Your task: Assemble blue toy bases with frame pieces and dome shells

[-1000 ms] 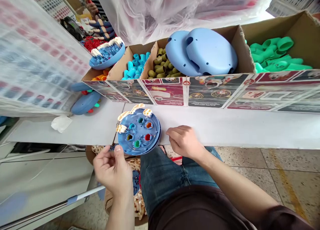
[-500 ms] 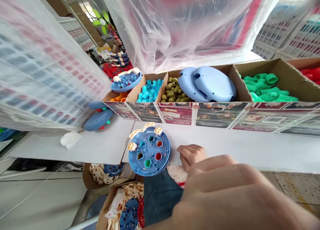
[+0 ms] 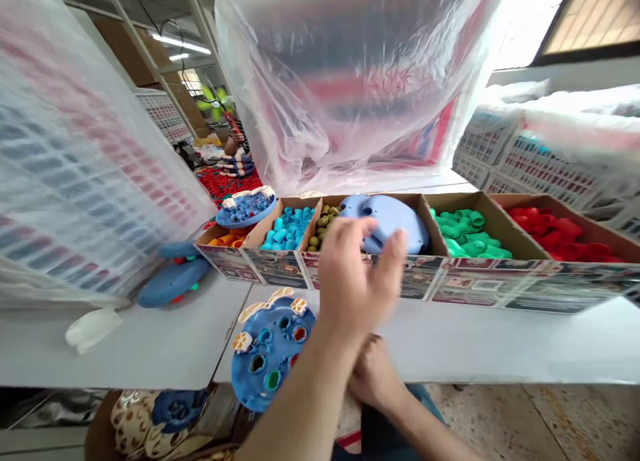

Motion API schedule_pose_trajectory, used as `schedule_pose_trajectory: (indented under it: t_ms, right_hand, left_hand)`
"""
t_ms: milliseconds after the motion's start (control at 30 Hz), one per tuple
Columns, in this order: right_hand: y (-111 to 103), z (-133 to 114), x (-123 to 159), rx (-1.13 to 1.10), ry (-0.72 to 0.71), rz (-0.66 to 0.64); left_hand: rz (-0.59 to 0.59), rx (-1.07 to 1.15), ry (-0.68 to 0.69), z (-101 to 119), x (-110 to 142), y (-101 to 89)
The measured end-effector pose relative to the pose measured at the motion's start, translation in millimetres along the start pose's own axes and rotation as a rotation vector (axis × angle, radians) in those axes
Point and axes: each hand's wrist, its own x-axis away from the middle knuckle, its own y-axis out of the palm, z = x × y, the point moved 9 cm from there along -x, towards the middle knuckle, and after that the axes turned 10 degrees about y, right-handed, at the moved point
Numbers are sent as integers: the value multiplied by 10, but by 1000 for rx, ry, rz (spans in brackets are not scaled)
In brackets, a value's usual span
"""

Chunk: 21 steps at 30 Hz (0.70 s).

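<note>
My left hand (image 3: 353,267) is stretched out over the front edge of the boxes, thumb and fingers apart. It is in front of two smooth light-blue round covers (image 3: 397,224) that lie on the box row; whether it touches them I cannot tell. My right hand (image 3: 373,371) is low at the table edge, partly behind my left wrist, its fingers hidden. On the table to the left lies a blue round plate (image 3: 275,354) with coloured tube pieces in its holes and cream parts along its rim. My left forearm hides its right side.
Cardboard compartments hold orange (image 3: 227,239), light-blue (image 3: 289,229), olive (image 3: 323,227), green (image 3: 467,233) and red pieces (image 3: 563,234). A filled blue plate (image 3: 246,209) rests on the left compartment. Blue assemblies (image 3: 173,282) lie at left. Plastic-wrapped crates (image 3: 100,167) surround the table.
My left hand now reaches up toward the light-blue covers. The large hand close to the camera is gone from the lower right. The view has tilted up, showing the red pieces more fully.
</note>
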Motion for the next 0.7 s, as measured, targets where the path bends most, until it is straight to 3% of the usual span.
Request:
schedule_pose_trajectory:
  t_ms: [33, 167, 267, 367, 433, 533, 567, 600, 700]
  right_hand:
    - [-14, -15, -21, -12, 3, 0]
    - [-116, -40, -32, -75, 8, 21]
    - [-226, -52, 75, -117, -19, 36]
    - [-417, -55, 218, -148, -79, 23]
    - [-631, -7, 267, -153, -101, 13]
    - [-1091, 137, 259, -157, -101, 30]
    - [-1269, 204, 254, -158, -86, 57]
    - [-1466, 273, 262, -152, -70, 121]
    - [-1810, 450, 368, -165, -3, 215]
  left_hand:
    - [22, -156, 35, -92, -164, 42]
    - [-238, -526, -59, -487, -525, 478]
    - [-273, -470, -80, -470, -571, 675]
    - [-191, -162, -132, -399, -577, 773]
    - [-63, 126, -161, -369, -564, 686]
    - [85, 606, -200, -373, -374, 312]
    - [48, 736, -229, -375, -243, 183]
    - [-67, 790, -272, -369, -69, 82]
    - [-478, 688, -427, -379, 657, -196]
